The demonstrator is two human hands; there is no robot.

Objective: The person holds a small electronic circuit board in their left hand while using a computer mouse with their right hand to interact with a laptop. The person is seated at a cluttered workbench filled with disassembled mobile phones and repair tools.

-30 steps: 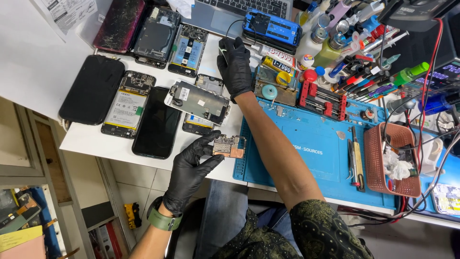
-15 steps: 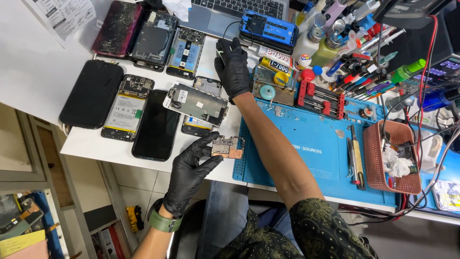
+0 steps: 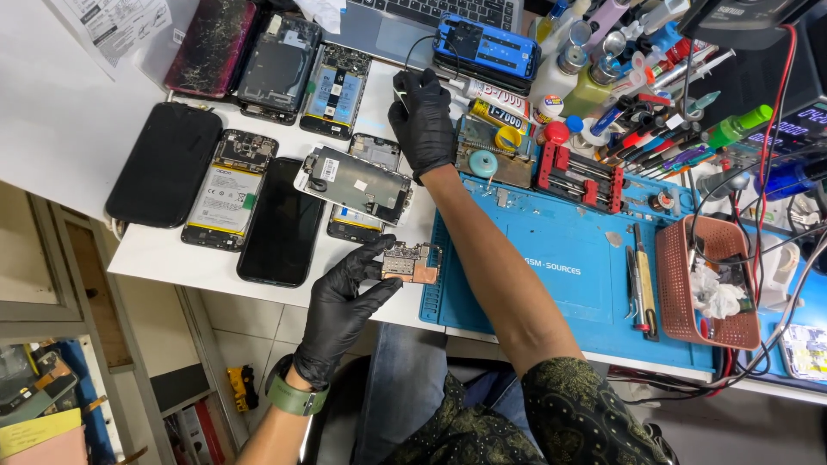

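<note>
Both hands in black nitrile-type gloves: left hand [image 3: 345, 297], right hand [image 3: 424, 120]. Olive-green watch strap [image 3: 295, 398] on left wrist. Forearms bare. Right short sleeve [image 3: 586, 413] dark w/ gold-green floral pattern. Blue jeans [image 3: 405, 387] on lap.

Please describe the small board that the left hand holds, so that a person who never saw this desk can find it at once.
Start at the blue work mat on the white desk, and go to its near left corner. There the black-gloved left hand pinches a small circuit board at the desk's front edge. Unlike the opened phones lying further left, it is bare, with metal shields and a copper-coloured patch.
</note>
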